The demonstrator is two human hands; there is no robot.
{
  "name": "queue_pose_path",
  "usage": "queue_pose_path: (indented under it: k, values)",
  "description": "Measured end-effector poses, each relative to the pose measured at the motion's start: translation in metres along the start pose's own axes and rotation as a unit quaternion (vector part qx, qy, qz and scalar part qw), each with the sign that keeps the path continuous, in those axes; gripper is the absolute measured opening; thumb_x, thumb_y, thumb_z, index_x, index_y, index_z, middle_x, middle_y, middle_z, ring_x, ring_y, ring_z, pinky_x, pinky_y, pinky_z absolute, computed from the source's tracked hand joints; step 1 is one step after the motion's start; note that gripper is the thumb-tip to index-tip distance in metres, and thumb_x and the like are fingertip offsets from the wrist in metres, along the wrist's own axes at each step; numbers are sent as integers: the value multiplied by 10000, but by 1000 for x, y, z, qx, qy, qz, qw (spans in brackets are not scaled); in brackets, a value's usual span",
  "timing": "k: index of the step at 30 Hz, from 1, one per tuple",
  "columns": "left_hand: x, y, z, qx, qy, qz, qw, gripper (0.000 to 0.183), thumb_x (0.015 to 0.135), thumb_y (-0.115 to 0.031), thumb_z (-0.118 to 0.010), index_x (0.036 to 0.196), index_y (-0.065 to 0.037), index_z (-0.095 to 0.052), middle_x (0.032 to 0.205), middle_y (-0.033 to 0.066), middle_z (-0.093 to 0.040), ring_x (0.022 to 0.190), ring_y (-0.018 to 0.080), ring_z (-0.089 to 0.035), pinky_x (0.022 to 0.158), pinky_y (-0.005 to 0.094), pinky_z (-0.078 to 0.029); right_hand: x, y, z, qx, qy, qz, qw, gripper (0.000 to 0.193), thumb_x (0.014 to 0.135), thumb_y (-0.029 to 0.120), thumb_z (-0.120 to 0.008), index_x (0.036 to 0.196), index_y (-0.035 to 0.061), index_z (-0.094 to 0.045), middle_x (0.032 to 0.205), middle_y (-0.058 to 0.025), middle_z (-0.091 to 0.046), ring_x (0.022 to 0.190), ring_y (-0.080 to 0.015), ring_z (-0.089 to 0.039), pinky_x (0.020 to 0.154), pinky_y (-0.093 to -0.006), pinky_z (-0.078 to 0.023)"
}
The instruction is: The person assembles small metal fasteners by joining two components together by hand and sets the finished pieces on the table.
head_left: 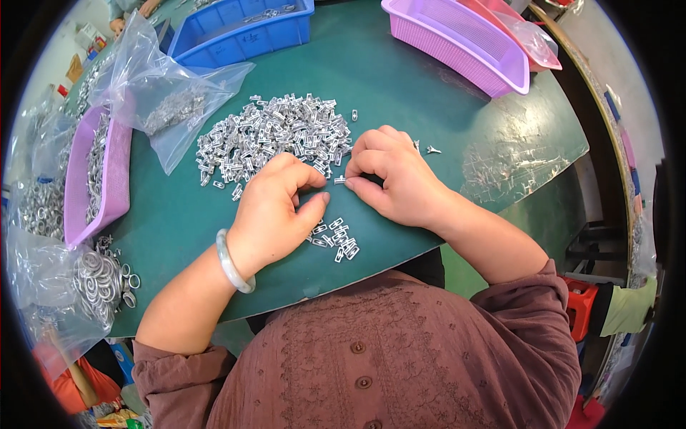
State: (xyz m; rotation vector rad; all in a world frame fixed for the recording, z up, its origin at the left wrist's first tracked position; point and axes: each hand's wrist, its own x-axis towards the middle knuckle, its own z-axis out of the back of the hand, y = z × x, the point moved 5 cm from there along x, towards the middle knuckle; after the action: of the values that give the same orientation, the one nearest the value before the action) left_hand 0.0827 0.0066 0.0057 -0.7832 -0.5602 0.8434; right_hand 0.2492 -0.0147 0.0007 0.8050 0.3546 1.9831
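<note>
My right hand (pixel 393 175) is closed, with a small silver metal fitting (pixel 339 180) pinched at its thumb and fingertips. Close by on the left, my left hand (pixel 275 211) has its thumb and forefinger curled together; whatever lies between them is too small or hidden to tell. A bangle circles the left wrist. Beyond both hands spreads a large heap of small silver fittings (pixel 275 136). Between the left hand and the near table edge lies a smaller group of similar pieces (pixel 339 239), partly covered by that hand.
A purple basket (pixel 118 175) of metal parts, a plastic bag (pixel 168 86) and piled rings (pixel 100 279) line the left side. At the back are a blue bin (pixel 243 39) and a purple basket (pixel 457 53). A red stool (pixel 582 307) is at right; another person sits at lower left.
</note>
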Motion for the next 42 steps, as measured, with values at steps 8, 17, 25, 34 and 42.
queue_pose_path:
  k: [8, 17, 25, 34, 42]
  values:
    - [-1, 0, -4, 37, 15, -30, 999, 123, 746, -91, -723, 860, -53, -696, 810, 68, -594, 704, 226, -607, 615, 336, -481, -2, 10, -4, 24, 16, 51, 998, 107, 728, 46, -694, 783, 98, -618, 893, -14, -557, 877, -227, -507, 828, -355, -371]
    - [-2, -1, -7, 40, 6, -63, 997, 59, 752, -73, -706, 810, -65, -700, 771, 59, -593, 673, 236, -607, 588, 340, -479, -2, 11, 1, 43, 33, 59, 997, 112, 733, 43, -693, 800, 95, -619, 924, -29, -565, 897, -232, -511, 826, -356, -388]
    - [-2, -2, -7, 52, 14, -85, 995, 49, 737, -57, -693, 784, -69, -691, 770, 49, -598, 691, 238, -611, 599, 342, -484, 3, -14, 8, -43, -75, -31, 996, 103, 755, 92, -690, 842, 71, -639, 922, -67, -579, 908, -291, -520, 823, -396, -417]
    - [-2, -8, -5, 62, 38, -103, 992, 63, 727, -79, -700, 779, -69, -666, 761, 47, -583, 680, 229, -599, 593, 344, -477, 5, -18, 7, -41, -27, -46, 998, 64, 775, 103, -678, 812, 71, -635, 891, -57, -567, 908, -278, -511, 819, -389, -401]
    - [0, 0, -5, 51, 15, -45, 998, 144, 758, -105, -699, 895, -67, -675, 754, 75, -577, 671, 235, -592, 590, 346, -470, 1, 5, -2, 3, 20, 8, 1000, 25, 779, 79, -652, 788, 74, -629, 875, -55, -557, 901, -270, -505, 835, -393, -378]
